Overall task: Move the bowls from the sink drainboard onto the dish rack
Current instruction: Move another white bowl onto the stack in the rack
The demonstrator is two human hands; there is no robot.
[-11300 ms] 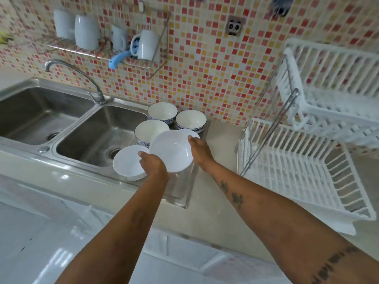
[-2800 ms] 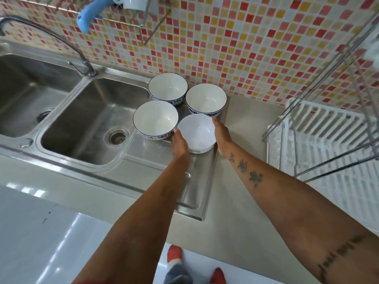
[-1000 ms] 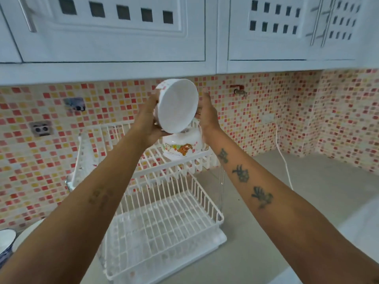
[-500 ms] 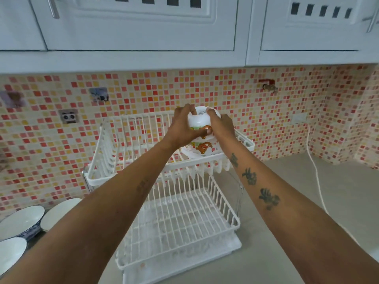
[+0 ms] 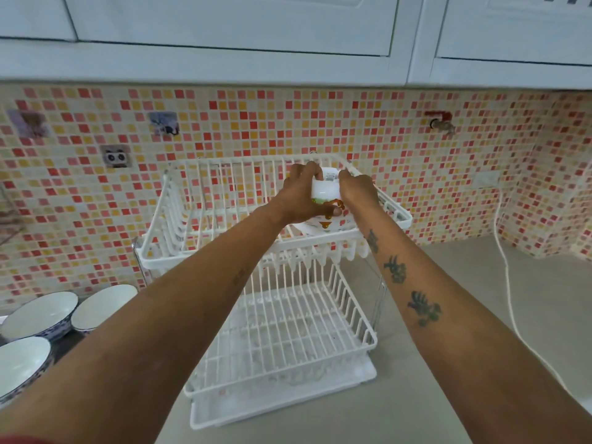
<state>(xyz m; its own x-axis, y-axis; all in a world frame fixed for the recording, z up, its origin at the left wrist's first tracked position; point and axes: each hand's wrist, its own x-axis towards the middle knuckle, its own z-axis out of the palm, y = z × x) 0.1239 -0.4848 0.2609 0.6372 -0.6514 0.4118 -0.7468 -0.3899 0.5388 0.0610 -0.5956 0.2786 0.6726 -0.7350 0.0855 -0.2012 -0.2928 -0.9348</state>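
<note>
Both hands are closed around a white bowl [image 5: 325, 190], which is held upside down on the upper tier of the dish rack [image 5: 224, 251], towards its right end. The left hand [image 5: 299, 195] is wrapped over the bowl's left side, with the thumb laid across the front; the right hand [image 5: 358, 193] is pressed against the right side, with the fingers curled over the base.

From left to right, the scene is laid out as follows. Three blue-patterned bowls [image 5: 38, 314] are seen at the lower left edge, upright, with white interiors and a blue pattern on the outer walls; they are set close together, well apart from the rack. The rack is made of white wire, in two tiers, and is placed on a grey counter [image 5: 480, 315] against the mosaic-tiled wall [image 5: 384, 139]. The lower tier is seen beneath the forearms, with a white drip tray [image 5: 288, 408] under it.

The held bowl is plain white on its upper part. A small label is seen on its upturned base, and an orange and green printed motif runs round the wall near the rim. Whether a second bowl is nested beneath it cannot be told. A white cord [image 5: 506, 283] is run down the wall and across the counter at the right.
</note>
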